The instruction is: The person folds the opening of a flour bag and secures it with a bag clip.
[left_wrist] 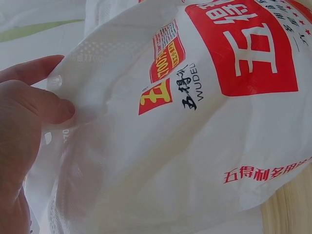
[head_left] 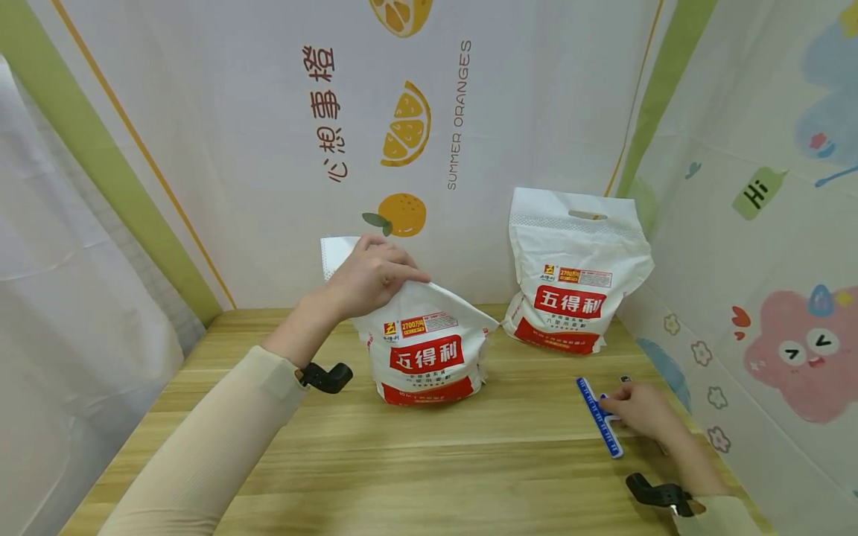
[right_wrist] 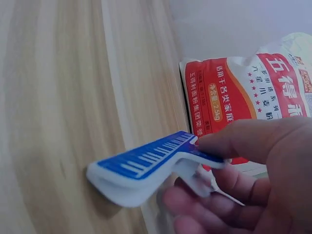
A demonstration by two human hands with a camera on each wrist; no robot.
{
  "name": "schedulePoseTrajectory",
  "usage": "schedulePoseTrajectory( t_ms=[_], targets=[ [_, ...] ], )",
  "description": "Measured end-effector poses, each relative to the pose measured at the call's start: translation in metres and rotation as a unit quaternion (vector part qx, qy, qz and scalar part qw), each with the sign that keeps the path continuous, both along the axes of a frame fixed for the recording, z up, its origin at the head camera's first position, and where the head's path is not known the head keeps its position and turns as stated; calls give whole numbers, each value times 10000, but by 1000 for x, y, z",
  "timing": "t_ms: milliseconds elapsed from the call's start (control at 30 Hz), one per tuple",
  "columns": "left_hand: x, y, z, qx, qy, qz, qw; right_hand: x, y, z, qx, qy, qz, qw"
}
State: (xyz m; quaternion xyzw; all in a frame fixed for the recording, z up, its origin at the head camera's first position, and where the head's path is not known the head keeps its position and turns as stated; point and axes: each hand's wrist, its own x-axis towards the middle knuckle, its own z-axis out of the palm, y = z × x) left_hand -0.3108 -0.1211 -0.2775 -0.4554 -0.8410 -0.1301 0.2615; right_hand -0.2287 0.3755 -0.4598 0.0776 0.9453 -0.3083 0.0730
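My left hand [head_left: 375, 274] pinches the top edge of a white and red flour bag [head_left: 426, 356], thumb on the near side. The bag stands on the table with its top folded or bunched under the fingers. In the left wrist view, the thumb presses the bag's white plastic [left_wrist: 112, 131] near its perforated edge. At the right, my right hand [head_left: 645, 411] pinches a blue and white bag clip [head_left: 599, 418] by its handle tabs. The long bar of the clip [right_wrist: 146, 158] points away from the fingers, close over the wood in the right wrist view.
A second flour bag [head_left: 559, 298] with a cut-out handle stands upright at the back right. A small dark object [head_left: 625, 379] lies just beyond the right hand. The wooden table [head_left: 415, 476] meets printed curtains at the back [head_left: 268, 223] and right [head_left: 737, 260].
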Motion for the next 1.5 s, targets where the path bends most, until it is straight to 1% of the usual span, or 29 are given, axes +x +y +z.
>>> schedulePoseTrajectory(
  t_ms=[133,200,367,467,667,833,967,1133,1267,1367,1500],
  targets=[
    [-1,1,-1,-6,-18,-5,10000,-1,-4,0,-268,-2,-12,9996],
    [0,1,-1,5,-9,-17,10000,-3,-5,1,-371,85,-30,9993],
    [-1,1,-1,5,12,-3,10000,-8,-11,11,-533,513,-158,9971],
    [-1,0,-1,-18,9,25,10000,-10,-15,19,-488,766,-266,9955],
    [-1,1,0,-18,28,-11,10000,-9,-25,31,-533,1145,-336,9914],
    [-2,0,0,-11,22,-25,10000,-7,-33,40,-621,1488,-468,9858],
    [-2,0,-1,-21,-1,3,10000,-7,-40,48,-688,1810,-569,9794],
    [-2,0,-1,-5,-36,24,10000,-8,-50,60,-920,2104,-684,9709],
    [-3,0,-2,0,-36,11,10000,-9,-57,70,-1116,2235,-681,9659],
    [-3,0,-2,7,-33,10,10000,-9,-63,78,-1147,2383,-618,9624],
    [-3,0,-2,17,-34,22,10000,-9,-72,90,-1209,2630,-570,9555]
  ],
)
